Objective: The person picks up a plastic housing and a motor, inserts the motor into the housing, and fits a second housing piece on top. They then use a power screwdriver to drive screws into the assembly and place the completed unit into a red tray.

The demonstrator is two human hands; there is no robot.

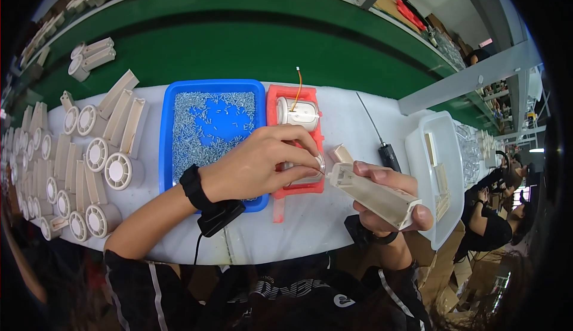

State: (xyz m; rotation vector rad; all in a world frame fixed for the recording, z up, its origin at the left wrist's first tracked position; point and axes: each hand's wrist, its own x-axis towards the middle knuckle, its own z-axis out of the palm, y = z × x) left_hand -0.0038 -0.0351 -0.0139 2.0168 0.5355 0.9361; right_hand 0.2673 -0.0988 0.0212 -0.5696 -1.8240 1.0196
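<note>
My left hand [271,155] reaches over a red fixture [271,101], thumb and fingers pinched together at a white cylindrical housing [307,179] seated in its lower slot. Between the fingertips is what looks like a thin wire, mostly hidden. In my right hand [397,191], an off-white, hollow, trough-shaped plastic handle [379,198] is gripped, its far end tilted up close to the left fingertips. A second white cylindrical housing [304,116] sits in the fixture's upper slot, with an orange wire [299,86] ending in a small white connector sticking up from it.
Left of the fixture stands a blue tray [168,134] of small screws. Many white handled units [122,170] crowd the left side. A screwdriver [388,154] and a small off-white piece [340,154] lie beyond my right hand. At right is a translucent bin [418,146] with long parts; people work farther off.
</note>
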